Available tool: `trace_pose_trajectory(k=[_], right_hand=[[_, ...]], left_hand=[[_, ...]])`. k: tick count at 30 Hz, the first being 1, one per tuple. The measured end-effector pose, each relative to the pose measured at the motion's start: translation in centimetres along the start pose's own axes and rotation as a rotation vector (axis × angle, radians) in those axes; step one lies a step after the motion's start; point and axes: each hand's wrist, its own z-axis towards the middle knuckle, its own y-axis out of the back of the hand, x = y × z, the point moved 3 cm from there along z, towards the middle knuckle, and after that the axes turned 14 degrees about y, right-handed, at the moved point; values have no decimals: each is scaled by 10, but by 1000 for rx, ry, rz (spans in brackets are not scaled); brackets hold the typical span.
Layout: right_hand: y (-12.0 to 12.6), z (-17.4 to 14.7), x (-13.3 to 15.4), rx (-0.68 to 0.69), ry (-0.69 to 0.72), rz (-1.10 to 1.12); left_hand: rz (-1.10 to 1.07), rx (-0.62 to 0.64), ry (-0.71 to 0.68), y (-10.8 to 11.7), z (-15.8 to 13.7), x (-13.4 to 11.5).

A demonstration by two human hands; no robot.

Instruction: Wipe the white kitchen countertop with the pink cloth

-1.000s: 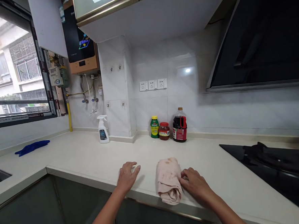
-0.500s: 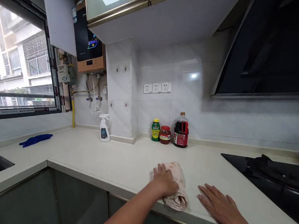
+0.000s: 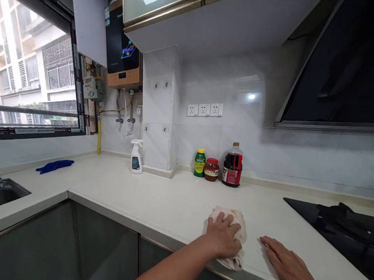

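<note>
A pale pink cloth (image 3: 239, 221) lies bunched on the white countertop near its front edge, one end hanging slightly over. My left hand (image 3: 223, 237) presses down on it from above, fingers spread and bent into the fabric. To the right of the cloth, my right hand (image 3: 284, 258) rests on the counter surface with its fingers stretched out and nothing in them. Part of the cloth is hidden beneath my left hand.
Against the back wall stand a green bottle with a yellow cap (image 3: 200, 163), a red-lidded jar (image 3: 211, 170) and a large dark sauce bottle (image 3: 232, 167). A white spray bottle (image 3: 136, 158), blue cloth (image 3: 54, 166) and sink (image 3: 11, 191) are leftward; a black stove (image 3: 344, 227) is right.
The view has shifted, so fixed things appear farther right. My left hand, with the cloth, has moved slightly right over the counter. The fingers of my right hand have drawn closer together.
</note>
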Motion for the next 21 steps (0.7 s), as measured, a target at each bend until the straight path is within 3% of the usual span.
trace_pose_trajectory(k=[3,7,13,17,21], right_hand=[[-1,-3,1,-12,7,-46],[-3,-4,4,3,-17,-65],[-6,-4,6,-2,0,-103],[-10,-5,5,-36,38,-128],[-15,-4,-1,-27,20,-86]], left_hand=[[31,-52,102,17,-2,33],[82,-192,360,55,-6,102],[137,-401,594,117,-45,191],[160,-448,672,133,-69,212],[156,-428,660,113,-73,192]])
